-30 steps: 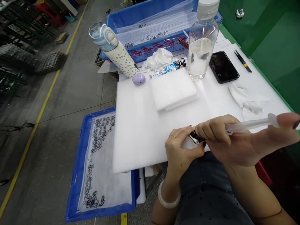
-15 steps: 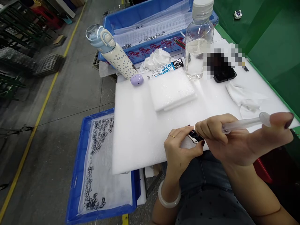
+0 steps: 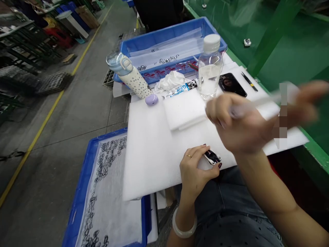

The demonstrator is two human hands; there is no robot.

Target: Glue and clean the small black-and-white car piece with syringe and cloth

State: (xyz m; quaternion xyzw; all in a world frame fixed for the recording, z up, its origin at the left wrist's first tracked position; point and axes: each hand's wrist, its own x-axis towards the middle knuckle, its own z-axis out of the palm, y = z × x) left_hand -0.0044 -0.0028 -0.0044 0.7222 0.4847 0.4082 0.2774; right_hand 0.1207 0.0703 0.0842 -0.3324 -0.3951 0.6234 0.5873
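My left hand [image 3: 195, 168] grips a small black-and-white toy car [image 3: 212, 157] between thumb and fingers, at the near edge of the white foam sheet [image 3: 151, 154]. Raised to the right of it and smeared by motion, my right hand [image 3: 244, 128] has its fingers curled round a translucent plastic syringe [image 3: 264, 100]. The thumb reaches toward the syringe's far end. Its tip is hidden by the hand and blur. A smaller foam block [image 3: 183, 111] lies on the sheet beyond my left hand.
At the back stand a clear bottle [image 3: 209, 73], a dotted flask [image 3: 135, 82] and a blue bin [image 3: 164, 36]. A purple case [image 3: 151, 100], glue tube [image 3: 180, 90], crumpled tissue [image 3: 171, 80], phone [image 3: 232, 85] and tweezers [image 3: 249, 81] lie nearby. A lower blue tray [image 3: 82, 178] holds several small dark rings.
My right hand has lifted away from the toy car, up and forward, with the syringe. My left hand keeps hold of the car. The camera view has shifted, showing more of the background.
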